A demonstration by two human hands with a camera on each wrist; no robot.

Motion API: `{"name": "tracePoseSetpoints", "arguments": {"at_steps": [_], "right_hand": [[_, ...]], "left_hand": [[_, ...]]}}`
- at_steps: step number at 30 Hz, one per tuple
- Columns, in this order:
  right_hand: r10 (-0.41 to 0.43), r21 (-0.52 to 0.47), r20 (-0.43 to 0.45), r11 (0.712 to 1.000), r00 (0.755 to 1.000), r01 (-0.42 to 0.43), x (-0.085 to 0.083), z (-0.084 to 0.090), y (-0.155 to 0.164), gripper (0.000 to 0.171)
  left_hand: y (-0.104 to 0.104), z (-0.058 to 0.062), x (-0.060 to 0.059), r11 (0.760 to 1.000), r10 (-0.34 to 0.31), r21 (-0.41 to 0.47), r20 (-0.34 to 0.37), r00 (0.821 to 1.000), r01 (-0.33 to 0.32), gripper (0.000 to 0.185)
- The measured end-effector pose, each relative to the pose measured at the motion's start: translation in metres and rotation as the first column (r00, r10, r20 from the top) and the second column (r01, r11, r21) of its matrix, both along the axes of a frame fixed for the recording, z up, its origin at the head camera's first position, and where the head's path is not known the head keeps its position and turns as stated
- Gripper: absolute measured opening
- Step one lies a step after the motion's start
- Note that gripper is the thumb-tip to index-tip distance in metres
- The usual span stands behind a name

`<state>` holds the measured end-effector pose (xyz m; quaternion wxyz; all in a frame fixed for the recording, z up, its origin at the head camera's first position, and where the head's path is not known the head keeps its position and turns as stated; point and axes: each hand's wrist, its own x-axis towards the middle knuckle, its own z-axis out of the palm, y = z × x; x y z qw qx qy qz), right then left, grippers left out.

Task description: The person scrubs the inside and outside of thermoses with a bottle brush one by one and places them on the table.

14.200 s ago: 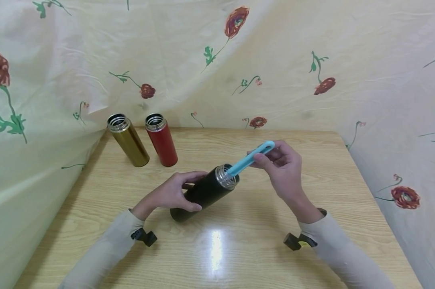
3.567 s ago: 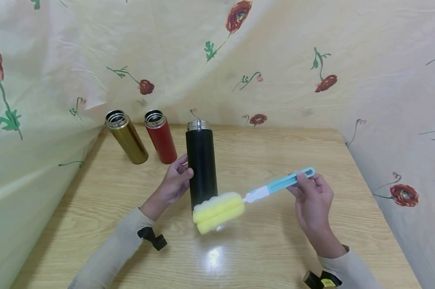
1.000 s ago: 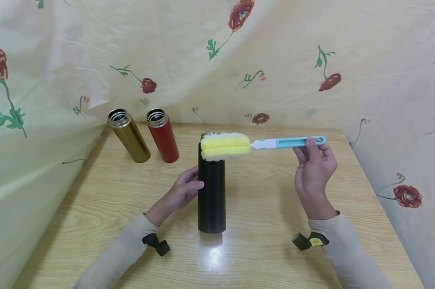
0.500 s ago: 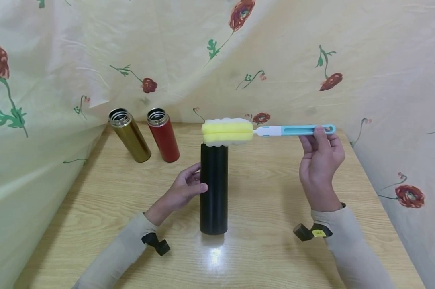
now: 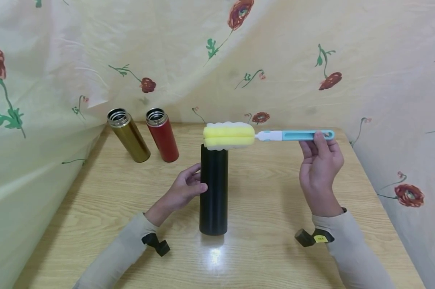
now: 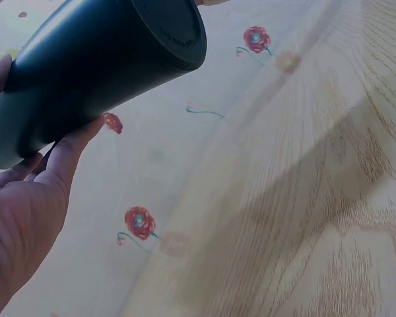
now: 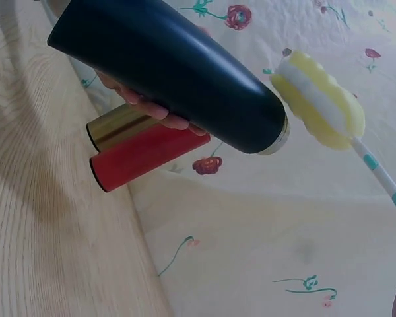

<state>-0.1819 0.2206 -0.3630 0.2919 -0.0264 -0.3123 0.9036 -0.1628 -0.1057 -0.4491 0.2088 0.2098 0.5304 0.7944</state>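
Observation:
My left hand (image 5: 182, 188) grips a black thermos bottle (image 5: 213, 192) around its side. The bottle is held upright above the table; its underside shows in the left wrist view. In my right hand (image 5: 322, 164) a bottle brush (image 5: 229, 135) is pinched by its light-blue handle (image 5: 300, 135). The brush lies level, its yellow and white sponge head hiding the bottle's mouth in the head view. From the right wrist view, the sponge head (image 7: 320, 99) stands a little apart from the bottle's metal neck (image 7: 277, 140).
A gold thermos bottle (image 5: 130, 138) and a red one (image 5: 163, 136) stand without lids at the back left of the wooden table (image 5: 268, 224). A flowered cloth (image 5: 282, 60) hangs behind the table and at both sides.
Earlier the brush was inside the tilted black bottle, then out, low beside its base. Over the last second the brush rose to mouth height and shifted slightly right; the bottle barely moved.

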Motion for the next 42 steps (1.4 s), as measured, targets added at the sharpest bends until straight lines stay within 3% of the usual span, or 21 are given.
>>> {"name": "tracePoseSetpoints", "arguments": {"at_steps": [13, 25, 31, 42], "right_hand": [[0.05, 0.035, 0.107, 0.998, 0.993, -0.054, 0.016, -0.015, 0.003, 0.02], [0.071, 0.113, 0.209, 0.989, 0.975, -0.097, 0.044, -0.032, 0.008, 0.016], [0.113, 0.111, 0.258, 0.983, 0.96, -0.146, 0.057, -0.04, 0.013, 0.012], [0.172, 0.122, 0.235, 0.971, 0.957, -0.204, 0.078, -0.053, 0.015, 0.006]], "left_hand": [[-0.002, -0.002, -0.002, 0.998, 0.03, 0.047, 0.051, 0.998, -0.033, 0.096], [-0.006, -0.003, -0.006, 0.998, 0.042, 0.042, 0.071, 0.997, -0.045, 0.077], [-0.008, -0.005, -0.009, 0.998, 0.05, 0.04, 0.083, 0.995, -0.054, 0.083], [-0.008, -0.003, -0.013, 0.996, 0.057, 0.061, 0.109, 0.992, -0.064, 0.084]]}}
